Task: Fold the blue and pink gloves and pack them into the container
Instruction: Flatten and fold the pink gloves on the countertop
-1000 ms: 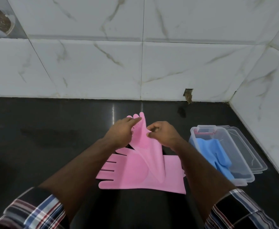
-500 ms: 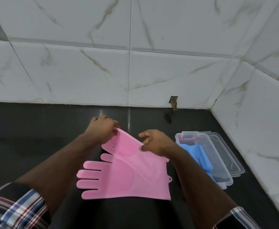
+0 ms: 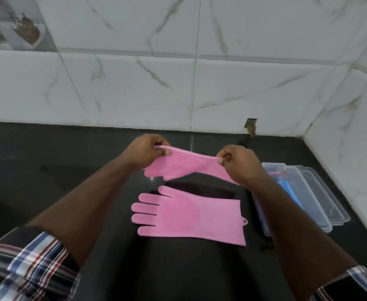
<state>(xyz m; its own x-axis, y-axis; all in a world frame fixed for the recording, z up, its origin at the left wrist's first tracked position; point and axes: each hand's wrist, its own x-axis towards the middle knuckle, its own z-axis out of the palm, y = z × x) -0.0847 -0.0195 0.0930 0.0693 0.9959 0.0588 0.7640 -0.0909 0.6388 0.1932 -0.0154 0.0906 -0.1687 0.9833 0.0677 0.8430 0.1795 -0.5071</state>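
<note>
One pink glove (image 3: 179, 165) hangs in the air above the black counter, stretched between both hands. My left hand (image 3: 144, 154) pinches its finger end, and my right hand (image 3: 238, 162) pinches it nearer the cuff. A second pink glove (image 3: 191, 216) lies flat on the counter below, fingers pointing left. At the right stands a clear plastic container (image 3: 265, 218) with a blue glove (image 3: 290, 193) inside; my right forearm hides part of both.
The container's clear lid (image 3: 321, 192) lies just right of it, close to the side wall. White marble tiles rise behind the counter (image 3: 47, 174) and along its right edge. A small chipped hole (image 3: 251, 126) sits at the base of the back wall.
The upper pink glove has been lifted clear of the lower one and pulled out sideways between both hands. The camera has tilted, so the lower glove now shows whole.
</note>
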